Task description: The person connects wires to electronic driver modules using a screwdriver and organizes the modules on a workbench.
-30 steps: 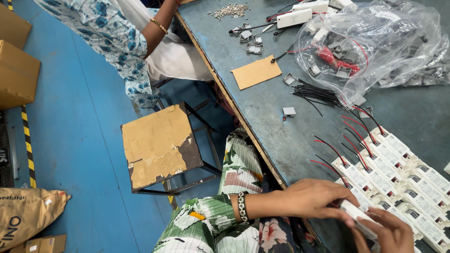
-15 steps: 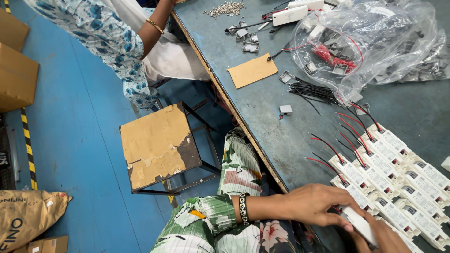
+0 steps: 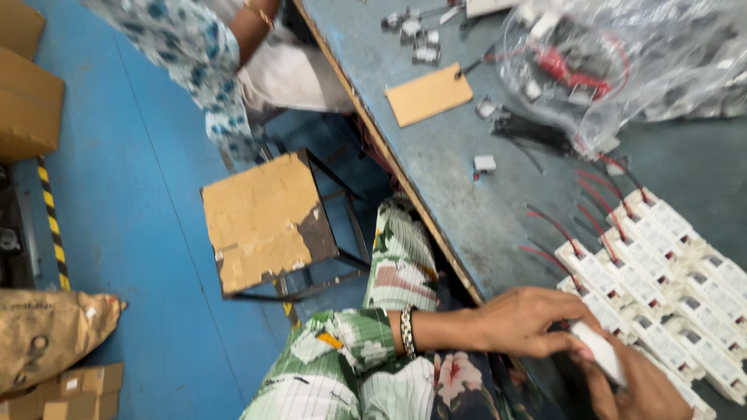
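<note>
My left hand (image 3: 529,319), a bracelet on its wrist, reaches in from the left and pinches one end of a small white rectangular module (image 3: 599,350). My right hand (image 3: 646,393) is at the bottom edge, partly cut off, and grips the same module from below. Both hands hover over the near end of rows of white modules with red wires (image 3: 661,272), laid side by side on the grey-blue table (image 3: 467,210).
A clear plastic bag of parts (image 3: 622,62), a brown card (image 3: 428,93), black cable ties (image 3: 537,136) and a small white part (image 3: 484,163) lie on the table. A cardboard-topped stool (image 3: 268,222) stands beside it. Another person (image 3: 202,54) sits at top left.
The view has shifted slightly downward along the table. Both hands stay on the white module in about the same place.
</note>
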